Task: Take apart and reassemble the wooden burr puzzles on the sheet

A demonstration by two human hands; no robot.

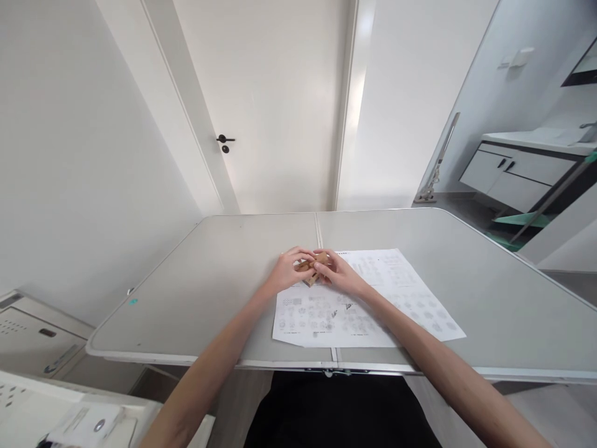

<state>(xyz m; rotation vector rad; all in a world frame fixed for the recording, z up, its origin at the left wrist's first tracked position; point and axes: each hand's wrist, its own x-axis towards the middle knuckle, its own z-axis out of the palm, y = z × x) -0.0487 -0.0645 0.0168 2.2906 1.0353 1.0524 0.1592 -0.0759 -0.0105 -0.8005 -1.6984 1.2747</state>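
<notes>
A small brown wooden block puzzle (321, 257) is held between both hands, just above the printed paper sheet (298, 333). My left hand (285, 271) grips it from the left, thumb and fingers closed around its side. From the right, my right hand (344, 275) has its fingers bent over the top and its thumb against the front. Fingers cover much of the puzzle, so how its pieces fit together cannot be made out. Rows of small grey diagrams fill the sheet, which lies flat under my right hand and forearm.
The grey folding table (196, 298) has a centre seam and a metal rim. Beyond it is a white door (280, 112) with a black handle. White cabinets (37, 336) stand low at the left. A sink cabinet (513, 171) is at the far right.
</notes>
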